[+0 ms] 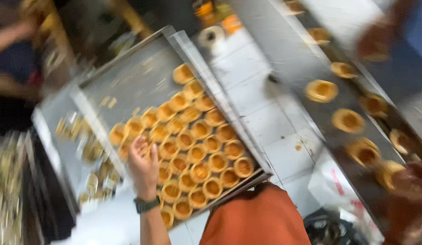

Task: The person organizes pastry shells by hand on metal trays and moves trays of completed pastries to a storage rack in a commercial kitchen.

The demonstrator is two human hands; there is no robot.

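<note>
Bare forearm, dark wristwatch (146, 205), orange-brown garment (258, 218) over lap

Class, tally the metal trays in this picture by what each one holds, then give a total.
Tart-shell trays: 2
Tray of small scraps: 1
Total: 3

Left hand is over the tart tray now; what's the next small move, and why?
Probably close the left hand on the tart shell under its fingertips. The hand rests at the left edge of the tray, its fingers spread over the packed pastry rows and apparently holding nothing. The picture is blurred, so contact is uncertain. The right hand is out of view.
</note>
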